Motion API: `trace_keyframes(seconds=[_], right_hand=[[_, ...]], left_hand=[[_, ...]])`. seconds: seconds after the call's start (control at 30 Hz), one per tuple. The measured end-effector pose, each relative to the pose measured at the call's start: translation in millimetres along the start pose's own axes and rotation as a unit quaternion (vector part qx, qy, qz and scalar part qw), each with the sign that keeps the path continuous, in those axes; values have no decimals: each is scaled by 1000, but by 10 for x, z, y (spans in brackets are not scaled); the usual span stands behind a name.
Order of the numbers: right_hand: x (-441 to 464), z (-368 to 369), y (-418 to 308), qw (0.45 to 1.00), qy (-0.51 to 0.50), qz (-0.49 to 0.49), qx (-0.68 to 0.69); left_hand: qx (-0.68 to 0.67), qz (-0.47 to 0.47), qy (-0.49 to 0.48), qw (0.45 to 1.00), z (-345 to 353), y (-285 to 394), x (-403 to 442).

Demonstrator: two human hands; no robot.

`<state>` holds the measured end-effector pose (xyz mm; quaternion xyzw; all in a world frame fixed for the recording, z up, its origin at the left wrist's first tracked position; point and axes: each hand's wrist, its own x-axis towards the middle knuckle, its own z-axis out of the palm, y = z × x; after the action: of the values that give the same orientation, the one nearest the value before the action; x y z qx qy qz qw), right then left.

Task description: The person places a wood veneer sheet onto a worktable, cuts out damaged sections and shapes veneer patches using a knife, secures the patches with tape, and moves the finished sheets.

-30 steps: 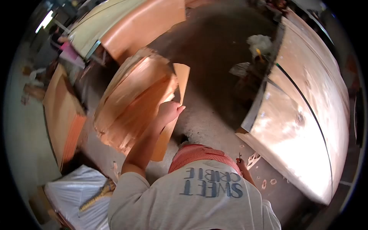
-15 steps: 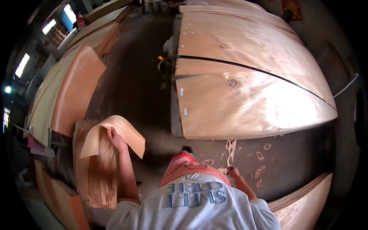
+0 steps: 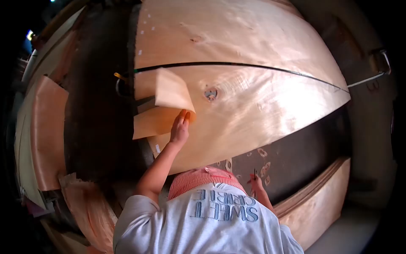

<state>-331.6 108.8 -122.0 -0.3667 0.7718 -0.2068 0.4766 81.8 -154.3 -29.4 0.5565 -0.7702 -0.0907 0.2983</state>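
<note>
My left hand (image 3: pixel 180 130) is closed on a folded piece of thin wood veneer (image 3: pixel 173 91), with one flap raised and another stretching left. The piece lies over the near left part of a large veneer sheet (image 3: pixel 237 114), which has a knot hole with a patterned spot and a dark strap (image 3: pixel 203 64) across it. Low at the right, my right hand (image 3: pixel 256 183) is closed round a thin dark tool (image 3: pixel 254 172), too small to make out, held beside my red striped apron.
Stacked veneer (image 3: pixel 317 207) stands at the lower right, and a ragged bundle (image 3: pixel 91 209) at the lower left. Reddish sheets (image 3: pixel 50 135) hang over a stack at far left. Scraps with holes (image 3: pixel 265 169) lie on the floor. A yellow-handled item (image 3: pixel 121 77) is beside the large sheet.
The view has swung right, from the ragged bundle to the large sheet. My left hand has carried the veneer piece from the bundle onto that sheet. My right hand stays low at my side.
</note>
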Motion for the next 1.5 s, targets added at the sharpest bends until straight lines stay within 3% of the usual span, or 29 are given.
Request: trace_keyframes(seconds=[0.1, 0.17, 0.3, 0.4, 0.57, 0.63, 0.67, 0.77, 0.97, 1.17, 1.23, 1.3, 1.33, 1.37, 1.43, 1.5], right_hand=[[324, -50, -105, 998, 35, -32, 48], [422, -113, -637, 995, -9, 17, 95], [982, -50, -1480, 995, -41, -56, 74], [1629, -36, -2083, 980, -47, -193, -19], [2596, 219, -3090, 951, 10, -310, -8], [2782, 315, -3455, 943, 67, -297, -132], [2871, 380, -3547, 947, 41, -298, -111], [2969, 557, -3583, 956, -15, -279, -90], [2696, 529, -3614, 958, -100, -212, -165], [2986, 704, -3848, 955, -3, -269, -129], [3095, 818, -3869, 908, 133, -377, -125], [3023, 790, -3851, 899, 119, -402, -125], [2912, 744, -3866, 894, 111, -415, -126], [2770, 736, -3881, 936, 22, -332, -116], [2720, 794, -3718, 944, -134, -252, -167], [2688, 766, -3613, 933, -155, -273, -173]], left_hand=[[45, -34, -116, 992, 545, -95, -213], [78, -25, -115, 990, 368, 130, -178], [96, -33, -113, 988, 394, 150, -114], [60, -103, -123, 985, 479, 75, 13], [89, -132, -38, 986, 619, 119, 474], [126, -134, -19, 983, 713, 78, 641], [144, -136, -9, 980, 748, 38, 722], [204, -149, -23, 967, 791, -50, 820], [123, -148, 58, 980, 796, -140, 770], [140, -169, 87, 972, 805, -306, 1078], [143, -191, 108, 965, 896, -326, 1140], [139, -184, 84, 969, 963, -238, 1088], [133, -171, 83, 973, 999, -181, 1052], [126, -158, 83, 976, 1014, -139, 1004], [145, -194, 56, 969, 986, -95, 938], [185, -233, 69, 952, 924, -96, 936]])
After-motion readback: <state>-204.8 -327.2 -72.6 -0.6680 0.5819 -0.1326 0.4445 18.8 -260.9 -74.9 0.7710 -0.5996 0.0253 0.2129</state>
